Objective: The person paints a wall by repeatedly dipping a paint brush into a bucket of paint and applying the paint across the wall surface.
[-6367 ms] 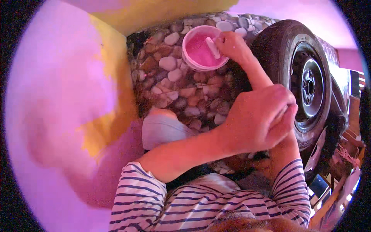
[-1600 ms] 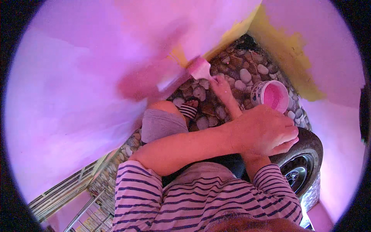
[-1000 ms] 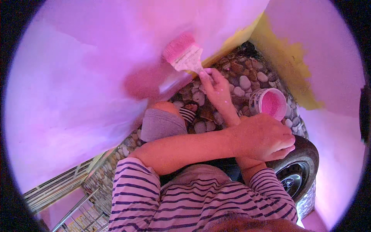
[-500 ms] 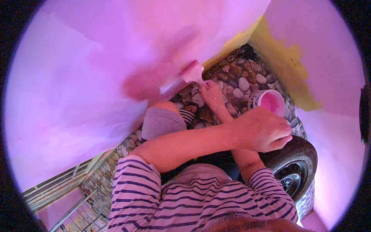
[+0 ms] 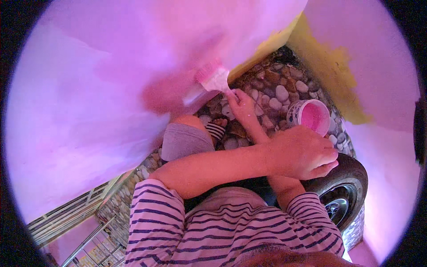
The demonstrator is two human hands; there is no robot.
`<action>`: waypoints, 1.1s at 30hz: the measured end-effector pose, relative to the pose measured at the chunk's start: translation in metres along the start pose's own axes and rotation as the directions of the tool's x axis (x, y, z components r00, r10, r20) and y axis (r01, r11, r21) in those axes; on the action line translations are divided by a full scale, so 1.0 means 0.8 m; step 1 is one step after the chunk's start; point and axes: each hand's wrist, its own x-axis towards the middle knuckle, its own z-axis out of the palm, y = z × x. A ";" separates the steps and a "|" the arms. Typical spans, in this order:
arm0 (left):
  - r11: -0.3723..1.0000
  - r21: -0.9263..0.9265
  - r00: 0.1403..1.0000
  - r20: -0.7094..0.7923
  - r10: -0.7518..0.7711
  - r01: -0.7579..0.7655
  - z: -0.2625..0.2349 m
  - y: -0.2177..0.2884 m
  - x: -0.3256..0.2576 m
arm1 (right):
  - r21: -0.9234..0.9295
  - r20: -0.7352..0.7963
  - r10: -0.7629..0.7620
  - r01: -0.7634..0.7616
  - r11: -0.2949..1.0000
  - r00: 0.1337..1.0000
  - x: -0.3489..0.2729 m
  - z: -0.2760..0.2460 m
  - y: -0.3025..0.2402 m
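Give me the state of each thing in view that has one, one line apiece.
Brush: held in the right hand, bristles pink
Left hand: fingers curled in
Bucket: open, pink paint inside
Left wall: pinkish, yellow strip low down
Right wall: pinkish, yellow patch low down
Tire: fitted on its rim
Striped sandal: worn on a foot

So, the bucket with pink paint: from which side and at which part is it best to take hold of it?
I would take the bucket by its outer wall just under the rim, from the left: that side is exposed, while the left hand is in front of the near edge. The open mouth shows pink paint, so gripping outside should be cleaner.
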 end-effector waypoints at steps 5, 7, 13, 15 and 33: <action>1.000 -0.024 0.998 0.064 -0.017 0.018 -0.001 0.004 0.002 | -0.221 -0.035 0.038 -0.045 0.974 0.999 0.005 0.028 0.114; 0.999 -0.031 0.998 0.061 -0.014 0.016 -0.002 0.003 0.003 | -0.244 -0.023 0.074 -0.078 0.967 0.997 0.012 0.028 0.124; 1.000 -0.009 0.999 0.044 -0.019 0.019 -0.004 -0.005 0.000 | -0.220 -0.011 0.092 -0.092 0.971 0.996 0.009 0.025 0.048; 1.000 -0.008 0.998 0.060 -0.012 0.013 -0.002 -0.002 0.002 | -0.259 -0.040 0.064 -0.072 0.963 0.997 0.004 0.016 0.006; 0.996 -0.079 0.997 0.060 0.054 -0.050 0.025 0.004 0.017 | -0.340 -0.075 0.092 -0.112 0.934 0.993 0.020 -0.027 0.067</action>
